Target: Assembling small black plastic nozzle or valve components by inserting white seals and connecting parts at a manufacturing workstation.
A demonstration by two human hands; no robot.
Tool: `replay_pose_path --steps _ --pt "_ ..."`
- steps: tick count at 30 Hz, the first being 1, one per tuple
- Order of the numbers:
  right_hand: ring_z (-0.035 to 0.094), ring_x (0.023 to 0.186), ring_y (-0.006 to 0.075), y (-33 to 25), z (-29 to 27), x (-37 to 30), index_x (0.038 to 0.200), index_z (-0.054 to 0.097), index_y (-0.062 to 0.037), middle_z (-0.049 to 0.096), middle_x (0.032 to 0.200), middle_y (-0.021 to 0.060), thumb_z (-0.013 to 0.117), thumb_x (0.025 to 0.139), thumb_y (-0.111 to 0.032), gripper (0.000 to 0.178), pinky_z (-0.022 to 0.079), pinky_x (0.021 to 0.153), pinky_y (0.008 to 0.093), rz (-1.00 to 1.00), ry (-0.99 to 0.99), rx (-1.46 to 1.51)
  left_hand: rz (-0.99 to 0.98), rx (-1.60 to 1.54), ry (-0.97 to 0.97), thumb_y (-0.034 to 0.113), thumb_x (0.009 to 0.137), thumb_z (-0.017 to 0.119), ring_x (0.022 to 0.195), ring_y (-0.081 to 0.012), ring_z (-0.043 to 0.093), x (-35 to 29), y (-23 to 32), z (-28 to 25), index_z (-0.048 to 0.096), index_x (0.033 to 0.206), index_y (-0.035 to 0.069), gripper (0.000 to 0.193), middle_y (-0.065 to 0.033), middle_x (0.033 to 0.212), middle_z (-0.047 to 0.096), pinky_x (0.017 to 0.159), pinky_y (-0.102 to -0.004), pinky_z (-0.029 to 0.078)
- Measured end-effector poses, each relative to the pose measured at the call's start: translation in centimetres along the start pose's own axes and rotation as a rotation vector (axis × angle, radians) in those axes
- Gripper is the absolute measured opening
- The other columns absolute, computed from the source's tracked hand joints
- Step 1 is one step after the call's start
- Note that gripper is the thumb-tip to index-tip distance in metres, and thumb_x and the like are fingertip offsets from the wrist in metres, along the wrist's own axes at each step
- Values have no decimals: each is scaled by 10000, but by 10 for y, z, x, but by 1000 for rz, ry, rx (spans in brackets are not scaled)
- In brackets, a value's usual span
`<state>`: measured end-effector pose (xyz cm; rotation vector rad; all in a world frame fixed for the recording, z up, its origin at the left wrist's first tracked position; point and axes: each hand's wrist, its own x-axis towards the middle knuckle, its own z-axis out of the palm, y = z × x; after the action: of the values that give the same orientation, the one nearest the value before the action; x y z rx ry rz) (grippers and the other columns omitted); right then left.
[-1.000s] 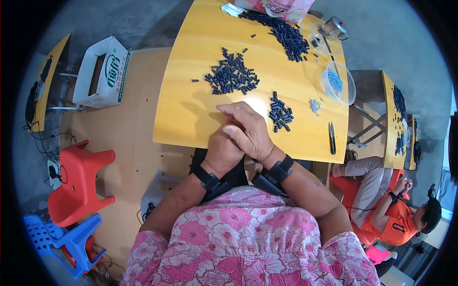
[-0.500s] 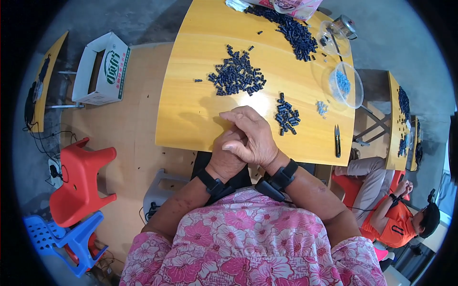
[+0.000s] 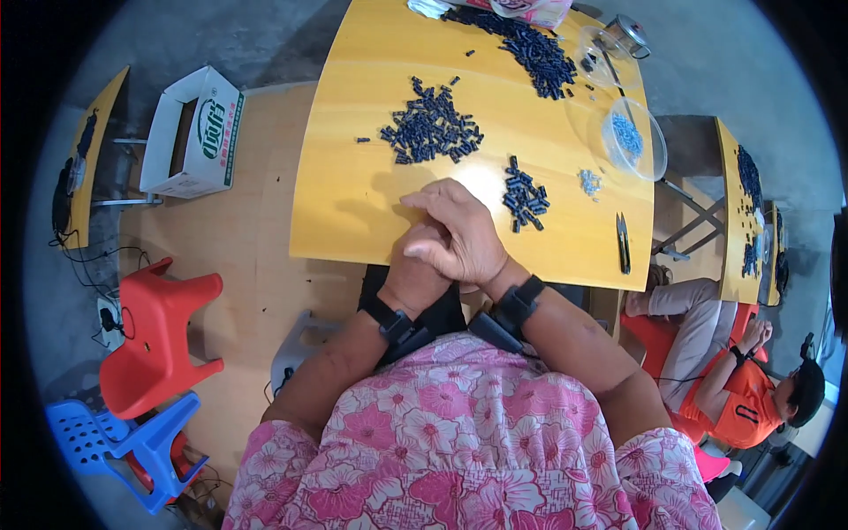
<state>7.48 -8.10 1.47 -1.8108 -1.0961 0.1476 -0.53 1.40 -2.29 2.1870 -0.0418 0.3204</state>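
Observation:
My right hand (image 3: 470,240) lies across my left hand (image 3: 415,272) just over the near edge of the yellow table (image 3: 371,231). Its fingers stretch leftward, with the thumb apart from them, and no object shows in it. The fingers of my left hand are hidden beneath. Closest to the hands is a small heap of short black tubular pieces (image 3: 525,196), just right of them. Farther off spreads a larger heap of the same pieces (image 3: 431,125). Small pale blue bits (image 3: 590,182) and black thread snips (image 3: 624,244) lie toward the right edge.
At the far right stand a clear bowl of blue bits (image 3: 655,155), another clear bowl (image 3: 586,37) and a metal pot (image 3: 629,35). A big black pile (image 3: 541,62) lies at the back. A person in orange (image 3: 746,415) sits to the right; a red chair (image 3: 146,353) stands left.
The view has shifted slightly, so the table's things sit a little higher in the picture. My hands keep nearly the same clasped pose.

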Motion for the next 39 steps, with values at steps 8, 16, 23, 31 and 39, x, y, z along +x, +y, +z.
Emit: replay_pose_path --steps 8,16,23,31,39 --pt "601 955 153 4 -22 -12 1125 656 40 641 1054 73 489 1014 -235 340 486 879 291 330 232 539 -17 -98 -15 78 796 699 729 -250 661 5 24 -22 685 902 -24 148 -107 803 677 685 -321 522" --pt "600 886 105 -41 -63 -76 1124 682 -51 630 968 26 698 795 52 345 504 804 233 373 76 397 -509 -759 -131 177 896 685 762 -41 566 -15 55 -34 712 964 30 165 20 882 664 666 -208 463" --pt "647 790 137 -49 -72 -94 1077 692 -38 657 955 71 722 784 24 301 537 727 252 212 253 220 -613 -981 -262 246 917 675 779 -46 534 -10 81 -27 694 950 80 170 30 858 623 716 -211 444" --pt "652 802 161 -49 -83 -109 1086 676 -31 650 945 87 704 794 7 296 531 744 265 228 244 165 -652 -981 -337 264 933 658 821 -48 534 -8 88 -15 676 1008 88 192 37 891 615 745 -212 445" --pt "622 837 129 -56 -118 -134 1104 660 -23 633 923 68 652 807 59 308 526 758 257 307 337 168 -650 -878 -287 253 956 625 800 -45 537 -12 87 -21 656 1125 42 272 16 908 620 735 -203 459"
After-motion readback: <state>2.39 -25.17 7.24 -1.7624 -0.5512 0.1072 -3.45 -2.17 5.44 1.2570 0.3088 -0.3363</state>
